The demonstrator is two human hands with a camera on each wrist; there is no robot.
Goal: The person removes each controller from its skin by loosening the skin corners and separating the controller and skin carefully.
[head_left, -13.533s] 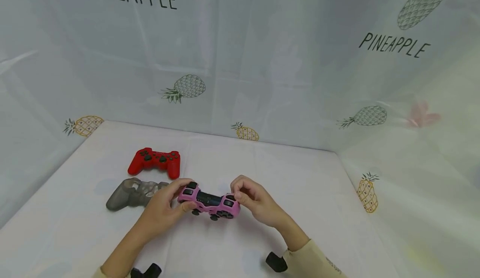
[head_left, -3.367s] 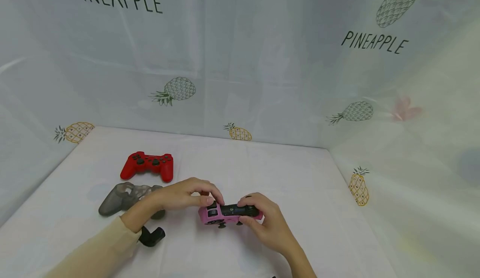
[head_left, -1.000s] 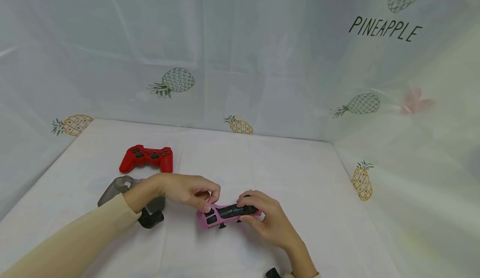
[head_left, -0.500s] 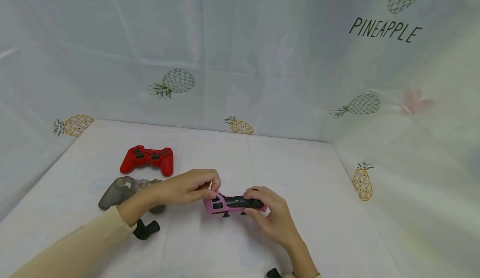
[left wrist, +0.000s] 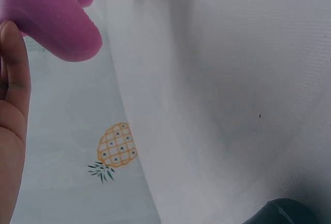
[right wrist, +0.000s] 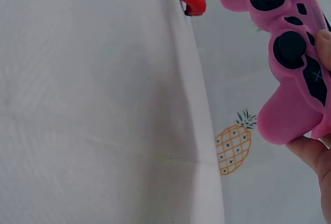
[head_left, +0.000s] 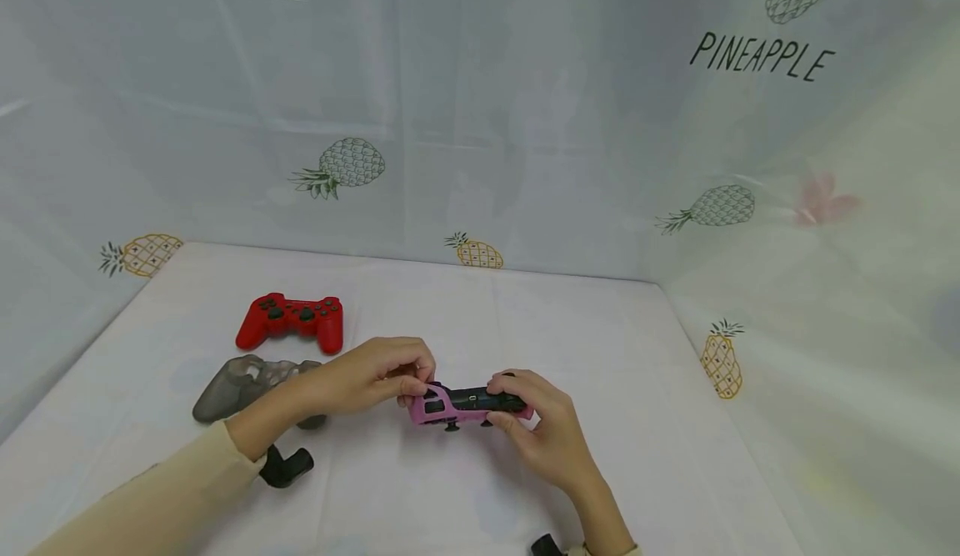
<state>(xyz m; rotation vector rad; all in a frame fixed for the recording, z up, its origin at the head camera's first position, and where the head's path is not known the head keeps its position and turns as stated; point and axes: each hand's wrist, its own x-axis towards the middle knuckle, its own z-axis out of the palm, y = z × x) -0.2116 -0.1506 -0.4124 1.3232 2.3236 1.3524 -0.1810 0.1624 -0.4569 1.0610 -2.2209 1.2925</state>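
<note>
Hands (head_left: 375, 379) (head_left: 543, 433) holding controller (head_left: 467, 398), smooth, rounded pink sleeve (right wrist: 290, 114)

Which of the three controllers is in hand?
The pink controller: left grip and right grip both hold it. The red controller and the grey controller lie on the table.

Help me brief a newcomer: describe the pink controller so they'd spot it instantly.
Find the white table. Above it, between left hand and right hand, is the pink controller. Unlike the red controller and gray controller lying there, it is held.
</note>
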